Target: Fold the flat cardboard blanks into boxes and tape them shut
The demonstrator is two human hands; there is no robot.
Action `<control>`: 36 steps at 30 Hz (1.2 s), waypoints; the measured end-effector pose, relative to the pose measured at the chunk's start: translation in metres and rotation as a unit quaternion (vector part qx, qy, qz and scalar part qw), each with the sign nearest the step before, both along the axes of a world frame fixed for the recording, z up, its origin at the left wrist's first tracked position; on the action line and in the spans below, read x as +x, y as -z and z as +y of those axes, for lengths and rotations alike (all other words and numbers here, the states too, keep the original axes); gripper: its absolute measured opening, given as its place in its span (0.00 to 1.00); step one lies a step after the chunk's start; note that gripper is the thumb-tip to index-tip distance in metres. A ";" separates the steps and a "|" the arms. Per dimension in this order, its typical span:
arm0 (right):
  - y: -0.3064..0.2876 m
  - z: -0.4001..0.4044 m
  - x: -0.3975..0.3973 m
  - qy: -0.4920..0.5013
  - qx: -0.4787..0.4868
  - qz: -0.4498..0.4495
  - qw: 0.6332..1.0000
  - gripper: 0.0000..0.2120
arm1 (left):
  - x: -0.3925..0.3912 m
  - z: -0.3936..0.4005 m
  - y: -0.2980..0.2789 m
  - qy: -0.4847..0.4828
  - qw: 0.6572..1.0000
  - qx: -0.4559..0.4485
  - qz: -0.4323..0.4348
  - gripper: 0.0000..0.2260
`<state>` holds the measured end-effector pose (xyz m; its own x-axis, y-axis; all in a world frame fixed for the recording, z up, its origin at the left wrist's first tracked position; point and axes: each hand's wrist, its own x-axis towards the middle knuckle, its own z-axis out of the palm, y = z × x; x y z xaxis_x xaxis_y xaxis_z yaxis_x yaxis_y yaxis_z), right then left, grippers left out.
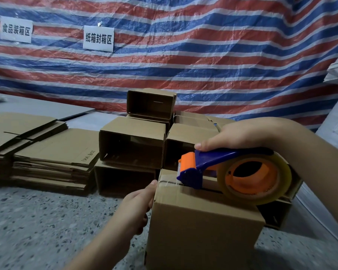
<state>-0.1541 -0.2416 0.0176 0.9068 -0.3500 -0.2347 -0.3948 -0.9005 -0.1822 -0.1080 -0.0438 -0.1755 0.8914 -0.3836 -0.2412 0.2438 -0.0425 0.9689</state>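
Striped tarp [203,55] — two paper signs [98,38]

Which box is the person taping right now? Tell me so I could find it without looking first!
Start at the big red, white and blue striped tarp, then drop to the speckled floor nearest the camera. The plain brown cardboard box being taped has the blue and orange tape dispenser on top. Unlike the open boxes behind, its flaps are closed.
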 end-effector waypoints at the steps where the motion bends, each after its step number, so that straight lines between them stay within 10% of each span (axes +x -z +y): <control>1: 0.000 0.000 0.000 0.002 0.001 0.003 1.000 0.30 | -0.001 0.000 0.001 0.001 1.000 0.009 0.011 0.24; 9: -0.001 0.000 0.001 0.007 0.003 0.014 1.000 0.31 | -0.025 0.008 -0.003 -0.149 0.947 -0.008 -0.285 0.19; 23: 0.000 0.000 0.002 0.010 -0.021 0.014 1.000 0.34 | -0.049 0.000 -0.017 -0.005 0.959 0.116 -0.258 0.32; 36: -0.003 0.003 0.006 0.012 -0.082 0.026 0.996 0.31 | -0.029 0.006 -0.039 0.046 0.713 0.419 -0.559 0.38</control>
<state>-0.1484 -0.2388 0.0201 0.8858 -0.4090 -0.2194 -0.4218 -0.9066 -0.0128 -0.1373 -0.0378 -0.1362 0.6863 -0.5924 0.4219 -0.7036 -0.6876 0.1791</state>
